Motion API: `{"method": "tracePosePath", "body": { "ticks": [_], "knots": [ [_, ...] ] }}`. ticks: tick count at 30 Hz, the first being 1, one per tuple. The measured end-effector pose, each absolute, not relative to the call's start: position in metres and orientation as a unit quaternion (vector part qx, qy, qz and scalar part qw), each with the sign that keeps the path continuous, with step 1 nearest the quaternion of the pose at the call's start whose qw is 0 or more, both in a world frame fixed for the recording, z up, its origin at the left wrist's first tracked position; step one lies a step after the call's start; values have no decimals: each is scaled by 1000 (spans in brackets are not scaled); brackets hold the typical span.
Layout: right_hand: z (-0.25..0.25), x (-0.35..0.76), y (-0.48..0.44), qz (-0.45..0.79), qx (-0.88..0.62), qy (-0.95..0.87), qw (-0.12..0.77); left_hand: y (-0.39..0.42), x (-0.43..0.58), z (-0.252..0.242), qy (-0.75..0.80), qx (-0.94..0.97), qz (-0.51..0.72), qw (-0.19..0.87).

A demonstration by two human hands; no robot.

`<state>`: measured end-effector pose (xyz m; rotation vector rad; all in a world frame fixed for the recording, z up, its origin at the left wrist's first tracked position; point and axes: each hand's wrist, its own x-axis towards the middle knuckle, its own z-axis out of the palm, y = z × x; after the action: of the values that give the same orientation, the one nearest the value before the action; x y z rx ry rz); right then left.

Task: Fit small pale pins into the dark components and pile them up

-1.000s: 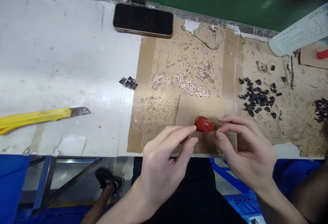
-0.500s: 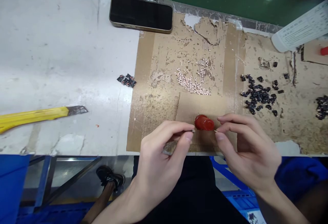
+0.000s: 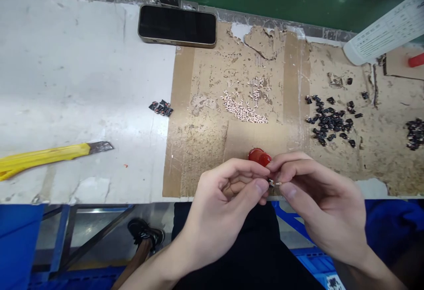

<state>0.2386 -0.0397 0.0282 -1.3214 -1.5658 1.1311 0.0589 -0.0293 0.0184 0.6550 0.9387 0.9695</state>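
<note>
Just behind the fingers of both hands lies a plastic cap, on a cardboard sheet laid over the counter. Farther behind the fingers sits a heap of small parts, with a second scatter of parts behind and to the right. Left of the fingers, off the sheet, lie a utility knife and a small parts cluster, while a phone rests at the counter's far edge.

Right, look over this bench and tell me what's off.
The cardboard sheet taped over the white bench is badly worn: its surface is torn and peeling in patches, worst at the torn flap. Loose black pieces lie scattered across it.
</note>
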Motion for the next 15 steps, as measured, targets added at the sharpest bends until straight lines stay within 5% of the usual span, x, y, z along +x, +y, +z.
{"method": "tracePosePath", "body": {
  "ticks": [15],
  "knots": [
    [32, 241, -34, 416, -500, -638, 412, -32, 58, 27, 422, 229, 449, 754]
  ]
}}
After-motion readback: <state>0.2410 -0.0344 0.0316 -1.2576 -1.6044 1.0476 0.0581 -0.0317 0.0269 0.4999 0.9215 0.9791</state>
